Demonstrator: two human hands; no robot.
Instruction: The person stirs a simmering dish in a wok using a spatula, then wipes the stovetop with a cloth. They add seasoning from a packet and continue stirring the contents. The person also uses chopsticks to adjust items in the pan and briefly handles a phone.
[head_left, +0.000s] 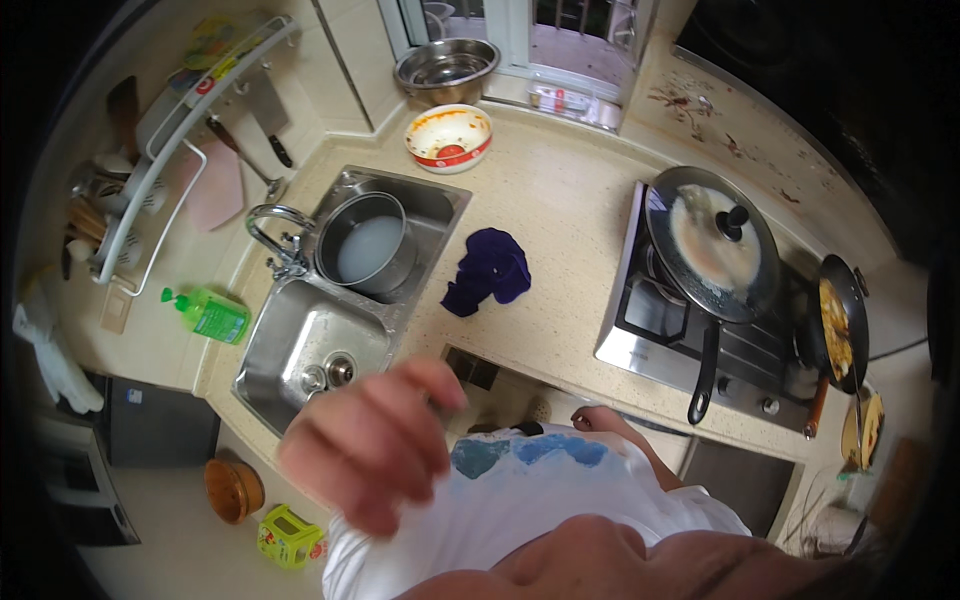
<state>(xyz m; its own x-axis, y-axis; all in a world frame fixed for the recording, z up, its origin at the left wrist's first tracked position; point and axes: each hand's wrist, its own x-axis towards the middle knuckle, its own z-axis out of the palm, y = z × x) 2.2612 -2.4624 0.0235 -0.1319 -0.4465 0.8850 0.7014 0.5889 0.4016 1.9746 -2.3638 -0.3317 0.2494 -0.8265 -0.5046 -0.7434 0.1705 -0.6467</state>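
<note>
My left hand (371, 446), blurred and with bent fingers, is raised close to the camera, over the front edge of the sink. No held thing shows, but its palm is hidden. Low beside my body hangs my right hand (598, 420), fingers loosely bent, at the counter's front edge; nothing is seen in it. A crumpled dark purple cloth (491, 270) lies on the counter between the sink and the gas stove. In the far basin of the steel sink (315, 330) stands a metal pot (371, 244) of cloudy liquid. The near basin holds a small round item by its drain.
On the gas stove (637, 337) stand a glass-lidded pan (712, 240) and a wok (838, 322) with food. A stained bowl (448, 154) and metal basins (442, 75) are near the window. A green soap bottle (214, 313) stands left of the sink, under a wall rack (135, 214).
</note>
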